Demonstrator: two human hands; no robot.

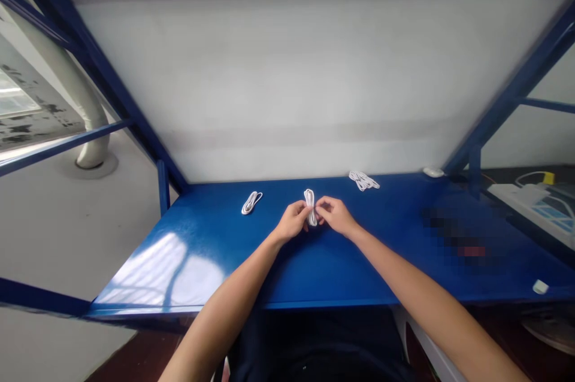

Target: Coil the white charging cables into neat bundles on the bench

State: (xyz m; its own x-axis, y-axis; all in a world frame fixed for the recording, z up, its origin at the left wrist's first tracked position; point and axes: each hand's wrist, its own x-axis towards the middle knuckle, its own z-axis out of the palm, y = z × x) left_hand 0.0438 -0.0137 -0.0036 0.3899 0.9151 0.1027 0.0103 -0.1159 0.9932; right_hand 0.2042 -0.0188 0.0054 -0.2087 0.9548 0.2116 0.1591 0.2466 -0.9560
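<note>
The left hand [291, 221] holds a bundled white cable [309, 197] at the middle of the blue surface [332, 271]. The right hand [336, 215] is narrowed at its right edge; whether it grips is unclear. Another cable bundle [250, 203] lies left, a looser white bundle [363, 180] far right.

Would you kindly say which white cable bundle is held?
The middle bundle, in the left hand; the leftmost bundle and rightmost bundle lie untouched on the table.
</note>
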